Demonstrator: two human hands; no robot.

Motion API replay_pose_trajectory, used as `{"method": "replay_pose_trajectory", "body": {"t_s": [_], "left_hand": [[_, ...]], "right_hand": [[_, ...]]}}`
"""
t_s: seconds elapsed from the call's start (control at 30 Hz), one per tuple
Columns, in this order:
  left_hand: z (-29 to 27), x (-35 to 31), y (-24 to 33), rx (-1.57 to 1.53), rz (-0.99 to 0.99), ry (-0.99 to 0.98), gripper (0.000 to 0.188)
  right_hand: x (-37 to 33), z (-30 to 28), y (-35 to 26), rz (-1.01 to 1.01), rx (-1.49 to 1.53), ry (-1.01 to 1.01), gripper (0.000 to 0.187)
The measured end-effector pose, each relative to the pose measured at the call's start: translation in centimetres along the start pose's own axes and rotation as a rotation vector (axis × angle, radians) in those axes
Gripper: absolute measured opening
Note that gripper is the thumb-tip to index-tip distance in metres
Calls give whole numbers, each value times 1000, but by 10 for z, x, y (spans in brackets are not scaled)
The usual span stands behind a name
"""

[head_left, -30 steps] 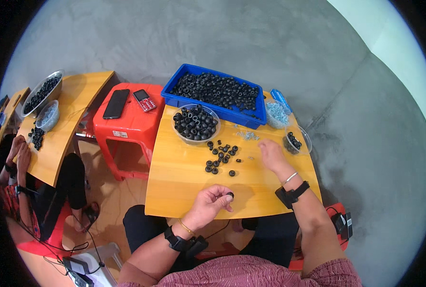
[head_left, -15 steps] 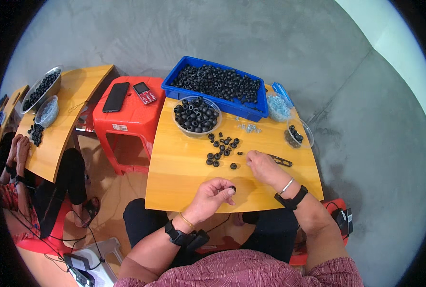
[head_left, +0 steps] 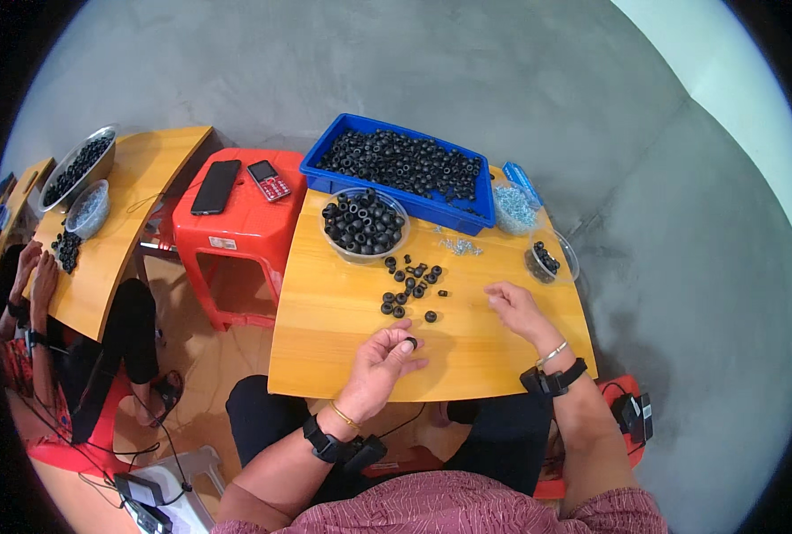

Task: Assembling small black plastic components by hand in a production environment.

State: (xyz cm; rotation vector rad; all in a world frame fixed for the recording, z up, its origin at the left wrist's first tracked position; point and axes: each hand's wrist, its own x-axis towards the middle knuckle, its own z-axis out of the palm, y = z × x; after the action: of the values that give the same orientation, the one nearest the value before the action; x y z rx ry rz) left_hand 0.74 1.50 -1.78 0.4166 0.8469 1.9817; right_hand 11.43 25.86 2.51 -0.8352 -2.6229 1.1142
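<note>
Between thumb and fingers of my left hand (head_left: pixel 380 363), above the near part of the wooden table (head_left: pixel 325 347), is a small round black bead-like part (head_left: pixel 411 342). My right hand (head_left: pixel 515 311) is low over the table's right side, fingers curled together; what they hold, if anything, is hidden. Beyond my left hand lie several loose black round parts (head_left: pixel 400 299), with one (head_left: pixel 431 316) a little apart. A smaller black piece (head_left: pixel 443 293) lies between them and my right hand.
A clear bowl (head_left: pixel 406 233) of black parts and a blue tray (head_left: pixel 396 201) of smaller ones stand at the back. Small metal pieces (head_left: pixel 461 246) lie before the tray. Clear tubs (head_left: pixel 516 227) stand right. Two phones (head_left: pixel 215 187) rest on a red stool (head_left: pixel 236 214); a co-worker's hands (head_left: pixel 40 271) are far left.
My right hand has moved right, over the spot where a black slotted tool lay; the tool no longer shows. My left hand has shifted slightly left and up, still holding the round part.
</note>
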Motion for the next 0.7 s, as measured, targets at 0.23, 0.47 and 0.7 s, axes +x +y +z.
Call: {"method": "replay_pose_trajectory", "body": {"t_s": [0.23, 0.47, 0.7], "left_hand": [[-1, -2, 0, -31, -12, 34, 7], [-2, 0, 4, 10, -19, -14, 9], [-5, -2, 3, 36, -21, -88, 9]], "right_hand": [[-5, 6, 15, -19, 216, -22, 23], [-29, 5, -9, -177, -110, -111, 18], [-47, 25, -7, -402, -382, 30, 10]]}}
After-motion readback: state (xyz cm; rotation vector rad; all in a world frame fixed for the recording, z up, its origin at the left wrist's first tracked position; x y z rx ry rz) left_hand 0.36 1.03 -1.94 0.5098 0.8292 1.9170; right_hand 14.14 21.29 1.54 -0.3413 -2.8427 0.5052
